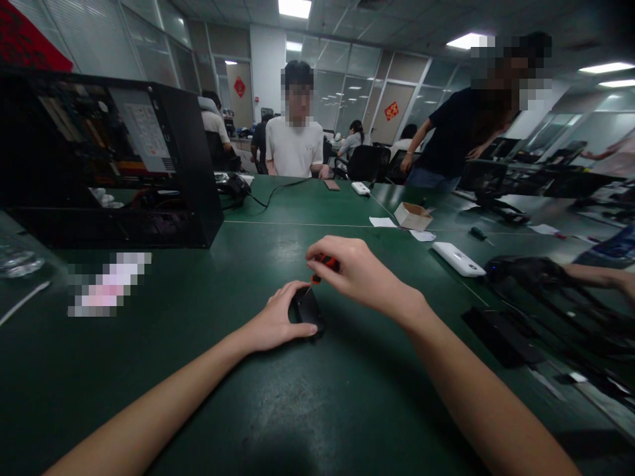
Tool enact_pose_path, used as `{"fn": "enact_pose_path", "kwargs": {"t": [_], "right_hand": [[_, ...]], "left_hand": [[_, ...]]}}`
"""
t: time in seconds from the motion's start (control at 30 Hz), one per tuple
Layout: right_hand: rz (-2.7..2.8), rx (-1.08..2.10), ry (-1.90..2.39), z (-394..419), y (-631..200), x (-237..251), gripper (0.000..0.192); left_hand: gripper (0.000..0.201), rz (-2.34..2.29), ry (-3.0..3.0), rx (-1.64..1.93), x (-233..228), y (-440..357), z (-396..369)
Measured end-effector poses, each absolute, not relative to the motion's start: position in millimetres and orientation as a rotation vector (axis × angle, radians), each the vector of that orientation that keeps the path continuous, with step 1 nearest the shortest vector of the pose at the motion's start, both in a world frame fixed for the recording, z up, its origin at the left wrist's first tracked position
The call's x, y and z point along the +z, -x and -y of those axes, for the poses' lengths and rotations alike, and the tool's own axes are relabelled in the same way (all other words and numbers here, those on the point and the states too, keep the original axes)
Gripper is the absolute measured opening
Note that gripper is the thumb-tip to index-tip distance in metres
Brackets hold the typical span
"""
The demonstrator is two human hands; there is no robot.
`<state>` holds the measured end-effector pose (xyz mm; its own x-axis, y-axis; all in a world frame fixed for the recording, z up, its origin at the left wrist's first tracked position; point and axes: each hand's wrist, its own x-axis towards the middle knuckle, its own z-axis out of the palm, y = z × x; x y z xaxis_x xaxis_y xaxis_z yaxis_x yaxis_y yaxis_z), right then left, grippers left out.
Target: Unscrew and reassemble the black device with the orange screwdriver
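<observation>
A small black box-shaped device (310, 311) rests on the green table (238, 410). My left hand (278, 317) grips it from the left, thumb on its near end and fingers along its far end. Above the device, my right hand (352, 268) is closed around the red-and-black handle of a screwdriver (316, 279). The screwdriver's thin shaft slants down to the far end of the device's top. Whether a screw sits under the tip is too small to tell.
An open computer case (193, 158) stands at the left. At the right lie a white device (457, 259), a black flat piece (501, 337) and a green-handled screwdriver (479, 233). Farther back is a small cardboard box (413, 216). A person in white (295, 145) sits opposite; another (451, 125) leans at right.
</observation>
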<state>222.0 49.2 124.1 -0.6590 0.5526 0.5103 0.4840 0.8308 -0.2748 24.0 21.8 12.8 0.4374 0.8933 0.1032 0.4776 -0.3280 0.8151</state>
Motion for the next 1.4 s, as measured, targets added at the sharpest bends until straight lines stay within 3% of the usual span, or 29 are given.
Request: {"fn": "enact_pose_path", "kwargs": {"t": [0.7, 0.97, 1.27, 1.4], "right_hand": [[2.187, 0.39, 1.069, -74.8, -229.3, 108.9, 0.009], [2.328, 0.248, 1.014, -62.9, -229.9, 119.5, 0.01], [2.545, 0.179, 0.671, -21.6, -211.1, 129.6, 0.034], [2.529, 0.159, 0.756, -25.3, -211.7, 129.9, 0.015]], "left_hand": [[0.078, -1.144, -1.956, 0.744, 13.8, -24.1, -20.2], [0.078, -1.138, -1.985, 0.755, 11.9, -23.3, -20.6], [0.078, -1.16, -1.966, 0.795, 7.7, -26.6, -21.7], [0.081, -1.147, -1.975, 0.789, 7.3, -25.1, -22.3]]}}
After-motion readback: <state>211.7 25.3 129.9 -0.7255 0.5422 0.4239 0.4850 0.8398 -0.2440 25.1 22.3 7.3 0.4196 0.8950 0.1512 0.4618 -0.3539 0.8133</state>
